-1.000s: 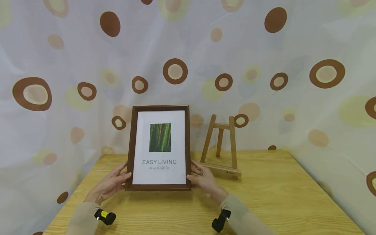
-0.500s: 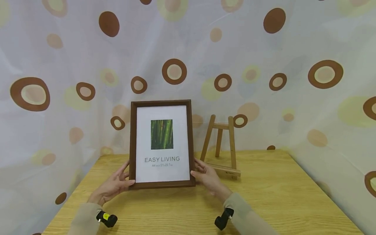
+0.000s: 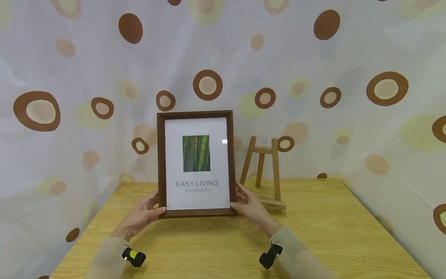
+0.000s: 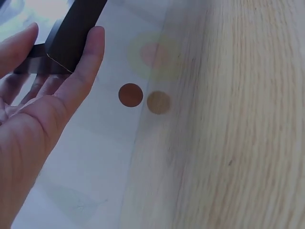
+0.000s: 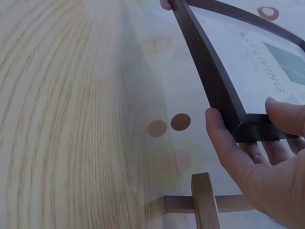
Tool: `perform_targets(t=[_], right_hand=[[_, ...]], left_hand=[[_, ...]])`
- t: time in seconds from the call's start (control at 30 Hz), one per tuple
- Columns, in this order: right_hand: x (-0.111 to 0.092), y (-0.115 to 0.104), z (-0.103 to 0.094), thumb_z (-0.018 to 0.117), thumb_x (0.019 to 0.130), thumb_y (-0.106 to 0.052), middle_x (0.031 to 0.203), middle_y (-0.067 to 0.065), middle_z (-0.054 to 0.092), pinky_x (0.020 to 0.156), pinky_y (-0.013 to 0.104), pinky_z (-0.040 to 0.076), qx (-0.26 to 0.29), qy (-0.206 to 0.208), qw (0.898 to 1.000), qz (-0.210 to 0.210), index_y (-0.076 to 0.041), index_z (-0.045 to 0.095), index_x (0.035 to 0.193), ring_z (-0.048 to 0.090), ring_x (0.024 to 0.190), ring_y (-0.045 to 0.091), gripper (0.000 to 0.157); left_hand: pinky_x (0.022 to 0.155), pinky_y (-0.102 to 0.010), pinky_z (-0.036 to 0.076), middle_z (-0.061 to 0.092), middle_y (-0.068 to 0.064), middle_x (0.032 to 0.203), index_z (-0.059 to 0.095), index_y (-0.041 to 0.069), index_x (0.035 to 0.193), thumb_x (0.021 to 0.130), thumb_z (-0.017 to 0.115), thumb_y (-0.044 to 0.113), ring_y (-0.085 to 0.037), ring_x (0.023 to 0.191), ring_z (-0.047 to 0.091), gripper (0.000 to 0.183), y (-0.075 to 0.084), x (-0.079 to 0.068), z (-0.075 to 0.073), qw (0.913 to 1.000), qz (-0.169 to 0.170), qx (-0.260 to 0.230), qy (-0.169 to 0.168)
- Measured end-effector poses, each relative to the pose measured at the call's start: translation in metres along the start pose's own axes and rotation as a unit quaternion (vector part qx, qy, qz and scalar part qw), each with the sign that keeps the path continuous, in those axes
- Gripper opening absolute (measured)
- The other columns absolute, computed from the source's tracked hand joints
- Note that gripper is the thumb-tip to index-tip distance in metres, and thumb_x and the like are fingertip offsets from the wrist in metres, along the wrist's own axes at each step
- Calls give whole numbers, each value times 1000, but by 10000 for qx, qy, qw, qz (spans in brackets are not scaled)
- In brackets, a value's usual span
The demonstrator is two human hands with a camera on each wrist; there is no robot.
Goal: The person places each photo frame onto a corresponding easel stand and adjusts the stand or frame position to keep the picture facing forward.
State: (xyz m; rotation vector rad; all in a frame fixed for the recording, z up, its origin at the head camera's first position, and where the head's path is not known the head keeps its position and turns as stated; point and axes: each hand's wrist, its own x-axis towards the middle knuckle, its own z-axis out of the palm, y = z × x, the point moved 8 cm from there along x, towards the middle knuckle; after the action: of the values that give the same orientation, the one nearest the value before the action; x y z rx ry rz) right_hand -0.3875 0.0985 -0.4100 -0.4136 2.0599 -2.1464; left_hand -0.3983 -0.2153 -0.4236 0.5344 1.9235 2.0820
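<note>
A brown picture frame (image 3: 196, 197) with a white sheet, a small bamboo picture and the words "EASY LIVING" is held upright above the table. My left hand (image 3: 142, 215) grips its lower left corner, thumb on the front and fingers at the side and behind. At the lower right corner my right hand (image 3: 253, 207) holds it the same way. In the left wrist view the frame's dark corner (image 4: 71, 40) sits between thumb and fingers. The right wrist view shows the other corner (image 5: 233, 114) in the right hand. A small wooden easel (image 3: 276, 170) stands just right of the frame.
The wooden table (image 3: 341, 224) ends at the back against a white wall covering (image 3: 299, 50) with brown and pastel spots. The easel's ledge (image 3: 275, 202) is partly hidden by my right hand. Similar covering hangs on both sides.
Both hands have raised the picture frame and moved it a little to the right, towards the easel. It now looks more upright. The easel has stayed in place.
</note>
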Motion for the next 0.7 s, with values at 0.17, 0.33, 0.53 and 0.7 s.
perform_targets(t=[0.17, 0.33, 0.53, 0.7], right_hand=[[-1, -3, -12, 68, 81, -9, 138, 22, 34, 95, 48, 38, -723, 477, 9962, -3, -12, 29, 142, 35, 124, 38, 72], [0, -5, -23, 68, 80, -9, 137, 22, 36, 96, 49, 36, -849, 640, 9943, 21, -7, 30, 141, 36, 123, 37, 71], [-3, -2, -34, 69, 79, -6, 134, 22, 40, 89, 46, 43, -619, 860, 9944, 32, -9, 33, 140, 39, 121, 37, 70], [-6, 0, -45, 69, 78, -3, 131, 22, 43, 83, 42, 48, -476, 1065, 9931, 83, -9, 33, 140, 40, 120, 35, 72]], left_hand=[[92, -39, 42, 20, -12, 146, 14, 11, 145, 86, 60, 6, -32, 124, 35, 76, 0, 6, 3, 9991, -26, 395, 136], [95, -42, 39, 27, -6, 144, 23, 17, 144, 86, 62, 12, -28, 128, 31, 70, 5, 14, 10, 9957, 29, 904, 180], [87, -40, 45, 38, -8, 137, 32, 15, 140, 83, 66, 13, -28, 123, 38, 66, 7, 25, 17, 9927, 193, 1072, 512], [82, -37, 48, 48, -13, 129, 40, 9, 134, 82, 66, 10, -29, 114, 48, 58, 3, 34, 23, 9911, 345, 1016, 792]])
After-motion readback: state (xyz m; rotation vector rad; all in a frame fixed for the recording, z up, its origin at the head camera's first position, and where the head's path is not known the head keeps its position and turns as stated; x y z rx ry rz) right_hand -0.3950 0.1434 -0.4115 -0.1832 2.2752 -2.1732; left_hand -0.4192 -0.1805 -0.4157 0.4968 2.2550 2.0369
